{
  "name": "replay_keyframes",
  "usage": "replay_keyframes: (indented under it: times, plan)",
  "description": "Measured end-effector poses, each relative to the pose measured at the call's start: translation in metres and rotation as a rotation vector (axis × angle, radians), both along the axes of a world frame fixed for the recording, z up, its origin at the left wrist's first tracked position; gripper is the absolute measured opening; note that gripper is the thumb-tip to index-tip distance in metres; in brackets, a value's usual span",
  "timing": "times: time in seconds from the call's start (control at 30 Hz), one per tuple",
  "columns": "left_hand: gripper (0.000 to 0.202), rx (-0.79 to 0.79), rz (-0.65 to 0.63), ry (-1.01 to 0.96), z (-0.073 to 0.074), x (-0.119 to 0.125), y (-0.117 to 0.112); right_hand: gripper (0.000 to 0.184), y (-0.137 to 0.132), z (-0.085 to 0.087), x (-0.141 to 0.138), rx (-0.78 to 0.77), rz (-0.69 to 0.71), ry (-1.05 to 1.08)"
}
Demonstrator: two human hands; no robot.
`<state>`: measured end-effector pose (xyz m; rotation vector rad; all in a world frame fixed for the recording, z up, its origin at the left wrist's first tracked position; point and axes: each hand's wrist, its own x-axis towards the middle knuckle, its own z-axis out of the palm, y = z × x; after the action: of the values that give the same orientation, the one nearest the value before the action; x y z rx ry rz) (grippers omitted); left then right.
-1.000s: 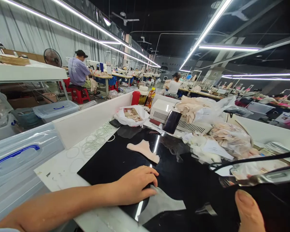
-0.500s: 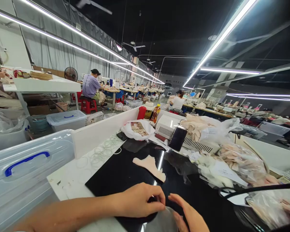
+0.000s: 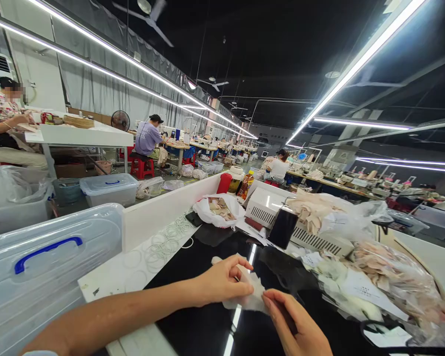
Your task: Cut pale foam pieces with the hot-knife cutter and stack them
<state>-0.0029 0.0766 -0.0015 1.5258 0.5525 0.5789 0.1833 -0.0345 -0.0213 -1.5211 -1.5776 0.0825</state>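
Observation:
A thin, whitish translucent sheet (image 3: 250,300) hangs between my two hands above the glossy black board (image 3: 203,321). My left hand (image 3: 224,281) has its thumb and curled fingers on the sheet's upper left part, index finger lifted. Pinched at my right hand's (image 3: 294,319) thumb and fingertips is the sheet's right edge. Behind the sheet and my left fingers lies a pale beige cut piece (image 3: 216,259), mostly covered; only its left tip shows plainly. Whether sheet and piece touch I cannot tell.
At the board's far edge stand an open white bag of beige scraps (image 3: 222,210), a dark phone (image 3: 283,228) and a vented white box (image 3: 261,205). Bagged beige pieces (image 3: 393,267) line the right side. Thin rings (image 3: 166,242) lie left. A lidded clear bin (image 3: 59,277) adjoins the table.
Both hands have moved the translucent sheet up and forward from the near edge, over the beige piece. My right hand now pinches its edge. The view has shifted slightly left.

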Motion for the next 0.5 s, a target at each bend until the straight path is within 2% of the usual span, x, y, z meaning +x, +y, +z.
replay_keyframes:
  times: [0.1,0.2,0.37,0.5]
  plan:
    - [0.052,0.016,0.017,0.022,0.003,0.002,0.016,0.036,0.021,0.002,-0.001,0.009,-0.033,-0.015]
    - [0.052,0.097,0.074,0.055,0.005,0.004,0.034,0.042,0.039,0.002,-0.005,0.005,-0.095,-0.04]
    - [0.049,0.348,0.14,0.154,0.005,0.009,0.061,0.056,0.06,0.001,-0.008,-0.03,-0.165,-0.137]
    - [0.043,0.578,0.139,0.255,0.0,0.011,0.068,0.058,0.072,-0.007,-0.005,-0.051,-0.151,-0.245]
